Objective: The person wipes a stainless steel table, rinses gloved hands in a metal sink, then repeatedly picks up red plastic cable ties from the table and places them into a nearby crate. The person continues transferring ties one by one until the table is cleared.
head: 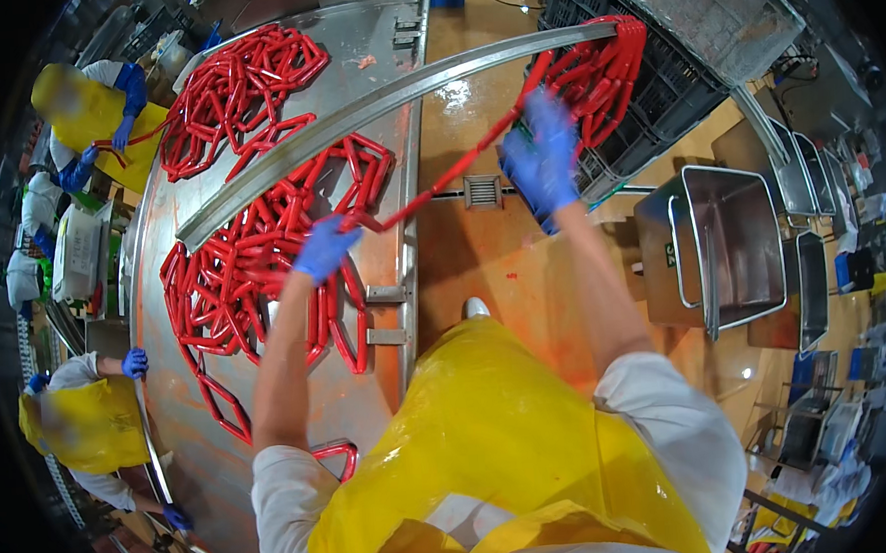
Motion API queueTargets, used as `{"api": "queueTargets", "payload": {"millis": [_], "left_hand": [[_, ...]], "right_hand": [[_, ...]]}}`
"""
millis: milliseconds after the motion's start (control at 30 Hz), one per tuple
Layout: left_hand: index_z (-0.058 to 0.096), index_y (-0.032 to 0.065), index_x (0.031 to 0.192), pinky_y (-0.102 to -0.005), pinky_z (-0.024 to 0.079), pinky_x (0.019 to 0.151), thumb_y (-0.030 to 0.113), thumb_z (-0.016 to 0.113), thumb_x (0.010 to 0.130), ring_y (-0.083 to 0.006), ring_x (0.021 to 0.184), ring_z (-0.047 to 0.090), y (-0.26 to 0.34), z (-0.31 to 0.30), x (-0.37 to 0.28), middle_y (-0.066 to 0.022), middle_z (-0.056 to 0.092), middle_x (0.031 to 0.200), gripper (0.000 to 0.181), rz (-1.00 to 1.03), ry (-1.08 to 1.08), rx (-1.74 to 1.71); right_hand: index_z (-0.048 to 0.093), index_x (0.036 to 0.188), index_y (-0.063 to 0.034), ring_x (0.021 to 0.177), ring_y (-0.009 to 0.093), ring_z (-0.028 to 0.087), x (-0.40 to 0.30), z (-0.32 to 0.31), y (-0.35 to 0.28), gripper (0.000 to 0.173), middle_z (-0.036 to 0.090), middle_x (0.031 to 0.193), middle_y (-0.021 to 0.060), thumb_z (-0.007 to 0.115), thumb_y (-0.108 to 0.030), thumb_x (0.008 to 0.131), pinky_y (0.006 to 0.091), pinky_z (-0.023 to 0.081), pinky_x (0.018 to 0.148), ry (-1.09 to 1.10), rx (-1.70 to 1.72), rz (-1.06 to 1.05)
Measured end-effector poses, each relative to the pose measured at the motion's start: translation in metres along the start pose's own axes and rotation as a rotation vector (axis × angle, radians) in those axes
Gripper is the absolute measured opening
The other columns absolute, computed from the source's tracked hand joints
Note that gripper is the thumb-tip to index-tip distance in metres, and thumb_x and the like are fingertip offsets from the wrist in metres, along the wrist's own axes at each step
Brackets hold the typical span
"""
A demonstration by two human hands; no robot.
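Observation:
My left hand (327, 250), in a blue glove, grips a strand of red linked sausages (452, 172) above the steel table. From there the strand rises to the far end of a long metal bar (396, 99), where several loops of sausages (610, 91) hang. My right hand (545, 151), also gloved and blurred by motion, is beside those hanging loops; whether it holds any is unclear. Beneath the bar, a tangled pile of red sausage links (261, 248) lies on the steel table (222, 506). A second pile (245, 91) lies farther up the table.
Dark plastic crates (673, 84) stand behind the hanging loops. Steel tub carts (742, 253) stand at the right on a wet floor with a drain (482, 192). Across the table, one person (104, 121) handles a strand; another (90, 430) touches the table's edge.

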State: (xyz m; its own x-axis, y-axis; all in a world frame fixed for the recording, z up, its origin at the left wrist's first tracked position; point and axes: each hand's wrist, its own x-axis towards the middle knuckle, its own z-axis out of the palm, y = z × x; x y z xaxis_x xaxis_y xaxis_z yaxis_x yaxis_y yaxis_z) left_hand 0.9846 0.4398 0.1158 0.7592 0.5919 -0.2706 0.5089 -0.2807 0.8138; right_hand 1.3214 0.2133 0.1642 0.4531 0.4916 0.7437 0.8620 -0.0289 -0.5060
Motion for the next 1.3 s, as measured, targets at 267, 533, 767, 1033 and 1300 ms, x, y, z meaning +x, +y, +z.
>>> {"api": "queueTargets", "payload": {"millis": [267, 533, 767, 1033, 1300], "left_hand": [[0.059, -0.001, 0.108, -0.0326, 0.052, 0.068, 0.029, 0.064, 0.096, -0.0141, 0.078, 0.063, 0.008, 0.068, -0.104, -0.0071, 0.064, 0.086, 0.033, -0.012, -0.629, -0.267], [0.062, 0.0016, 0.105, -0.0361, 0.051, 0.067, 0.047, 0.062, 0.096, -0.0188, 0.07, 0.062, 0.086, 0.07, -0.158, -0.0086, 0.06, 0.075, 0.046, -0.04, -0.654, -0.3], [0.065, 0.0007, 0.104, -0.034, 0.049, 0.066, 0.017, 0.086, 0.075, -0.0188, 0.072, 0.063, 0.099, -0.124, -0.251, -0.0091, 0.068, 0.088, 0.04, 0.193, -0.186, 0.176], [0.061, 0.0073, 0.099, -0.0237, 0.039, 0.054, 0.016, 0.067, 0.089, -0.0051, 0.059, 0.047, 0.133, -0.31, -0.225, 0.0051, 0.052, 0.073, 0.014, 0.004, 0.611, 0.391], [0.066, 0.004, 0.117, -0.0322, 0.052, 0.074, 0.02, 0.073, 0.087, -0.0166, 0.083, 0.063, -0.02, -0.228, -0.03, -0.0056, 0.069, 0.097, 0.035, 0.042, 0.282, 0.524]], "right_hand": [[0.046, 0.145, -0.0187, 0.11, 0.035, 0.057, -0.127, 0.025, -0.04, 0.057, 0.063, 0.114, 0.0129, 0.066, -0.026, 0.092, 0.0444, 0.046, 0.092, -1.212, 0.038, -0.216], [0.048, 0.146, -0.0249, 0.097, 0.037, 0.064, -0.113, -0.013, -0.17, 0.051, 0.067, 0.108, 0.0164, 0.061, -0.031, 0.097, 0.0421, 0.051, 0.089, -1.359, 0.585, 0.051], [0.056, 0.14, -0.0256, 0.085, 0.031, 0.066, 0.045, -0.074, -0.247, 0.047, 0.067, 0.099, 0.0125, 0.066, -0.02, 0.095, 0.0393, 0.053, 0.068, -1.076, 0.296, -0.548], [0.075, 0.108, -0.0039, 0.08, 0.015, 0.069, 0.245, -0.095, -0.131, 0.03, 0.076, 0.093, 0.01, 0.068, -0.029, 0.093, 0.0303, 0.055, 0.073, -0.338, 0.098, -0.24], [0.063, 0.134, -0.031, 0.125, 0.036, 0.056, 0.172, -0.124, 0.218, 0.047, 0.062, 0.13, 0.0189, 0.047, -0.056, 0.098, 0.0502, 0.04, 0.106, -0.036, -0.558, 0.23]]}}
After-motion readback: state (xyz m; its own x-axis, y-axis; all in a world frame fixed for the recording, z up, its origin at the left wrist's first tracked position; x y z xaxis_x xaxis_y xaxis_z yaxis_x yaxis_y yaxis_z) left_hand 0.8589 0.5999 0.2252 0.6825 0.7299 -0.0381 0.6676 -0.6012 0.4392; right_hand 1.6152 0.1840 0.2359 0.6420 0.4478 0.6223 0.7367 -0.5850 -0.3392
